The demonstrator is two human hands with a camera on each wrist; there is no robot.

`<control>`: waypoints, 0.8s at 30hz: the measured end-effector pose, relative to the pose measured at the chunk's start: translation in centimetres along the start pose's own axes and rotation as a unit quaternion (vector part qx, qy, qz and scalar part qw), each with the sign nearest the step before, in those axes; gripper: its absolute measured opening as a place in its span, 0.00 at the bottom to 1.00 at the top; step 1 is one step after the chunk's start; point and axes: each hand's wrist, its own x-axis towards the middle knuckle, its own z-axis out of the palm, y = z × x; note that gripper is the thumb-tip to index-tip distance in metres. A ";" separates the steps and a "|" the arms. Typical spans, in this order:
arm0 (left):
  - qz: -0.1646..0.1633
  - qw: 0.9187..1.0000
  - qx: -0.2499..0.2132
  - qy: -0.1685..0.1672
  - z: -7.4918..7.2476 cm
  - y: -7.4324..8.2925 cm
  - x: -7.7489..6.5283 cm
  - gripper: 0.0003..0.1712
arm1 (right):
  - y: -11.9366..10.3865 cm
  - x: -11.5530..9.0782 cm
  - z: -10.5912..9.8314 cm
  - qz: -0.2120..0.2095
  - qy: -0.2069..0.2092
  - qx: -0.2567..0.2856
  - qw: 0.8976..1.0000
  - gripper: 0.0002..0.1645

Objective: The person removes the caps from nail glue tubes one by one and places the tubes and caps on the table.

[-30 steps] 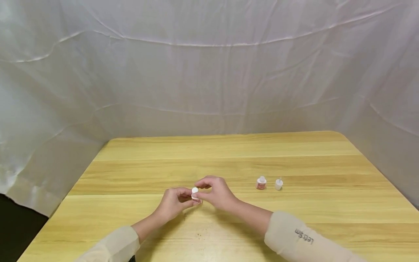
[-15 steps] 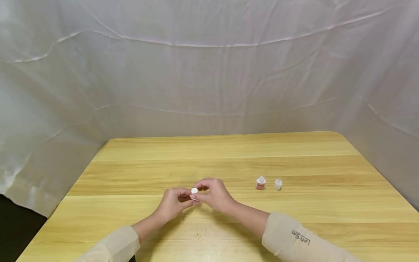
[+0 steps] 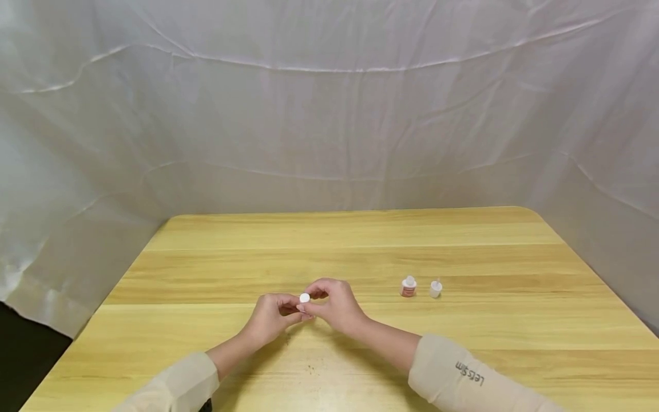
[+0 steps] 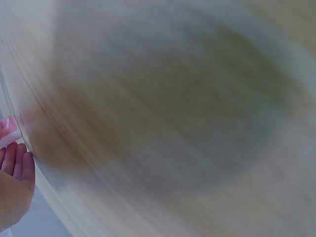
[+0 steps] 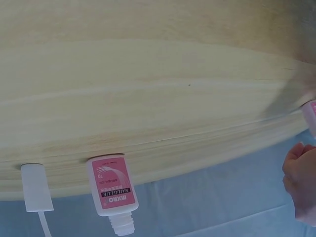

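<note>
Delta: right hand [image 3: 337, 305] has shifted a touch. The thumb has crept left across the near side of the cap [image 3: 305, 297], and less of the bottle [image 5: 310, 114] shows below it than a second ago. View drifted slightly too, so some of that is my head. Left hand [image 3: 270, 317] looks the same as then.

My read: a small turn of the cap on the bottle, clockwise from above if so. Thin evidence. Can't call it seated or loose, my fingers hide the join.

Grip: both hands clamped. Right pinches the cap, thumb on the near side, fingers on the far side. Left pinches the bottle lower down from the other side.

Position: cap and bottle sit between the two sets of fingertips, cap on top, its round white face up. Bottle is low over the worktop [image 3: 360, 240]; can't tell whether the base touches. Left wrist view only catches a pink-and-white bit of it at the edge.

Off to my right, well apart from both hands: second bottle [image 5: 113, 185], upright, pink label, neck bare. Just beside it, not touching, second cap [image 5: 37, 187], upside down, stem [image 5: 45, 224] pointing up.
</note>
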 end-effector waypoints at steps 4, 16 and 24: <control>-0.005 1.000 0.002 0.001 0.1 0.0 0.1 0.08 | 0.0 0.0 0.2 -0.002 0.011 -0.002 1.000 0.06; -0.010 1.000 0.007 0.004 0.4 0.1 0.2 0.06 | -0.2 0.0 0.3 0.008 0.021 -0.010 1.000 0.05; -0.021 1.000 -0.003 0.002 0.4 0.1 0.2 0.07 | -0.2 -0.1 0.4 0.009 0.026 -0.002 1.000 0.05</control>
